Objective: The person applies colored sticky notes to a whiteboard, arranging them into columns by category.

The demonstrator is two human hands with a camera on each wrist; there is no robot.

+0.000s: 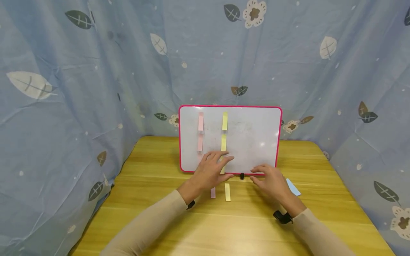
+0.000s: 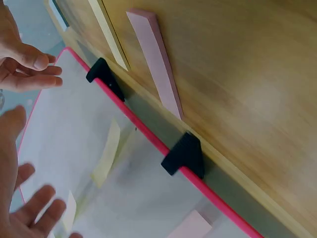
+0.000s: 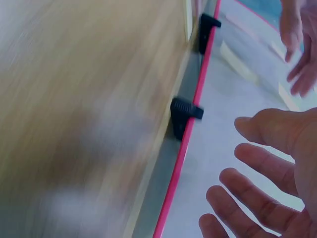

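A whiteboard [image 1: 253, 142] with a pink frame stands upright on the table. It bears pink sticky strips [image 1: 200, 121] on the left and yellow sticky strips [image 1: 225, 121] in a column beside them. My left hand [image 1: 211, 169] is in front of the lowest yellow strips, fingers spread and nothing held; whether it touches the board cannot be told. Near the board's lower right edge is my right hand [image 1: 270, 182], its fingers [image 3: 257, 203] apart and loosely bent around nothing. A pink pad of strips [image 2: 156, 62] and a yellow pad [image 1: 227, 192] lie on the table before the board.
A blue pad [image 1: 293, 187] lies right of my right hand, partly hidden by it. Black clips [image 2: 185, 153] support the board's bottom edge. The wooden table [image 1: 250, 234] extends toward me, and a patterned blue curtain [image 1: 205, 53] surrounds it.
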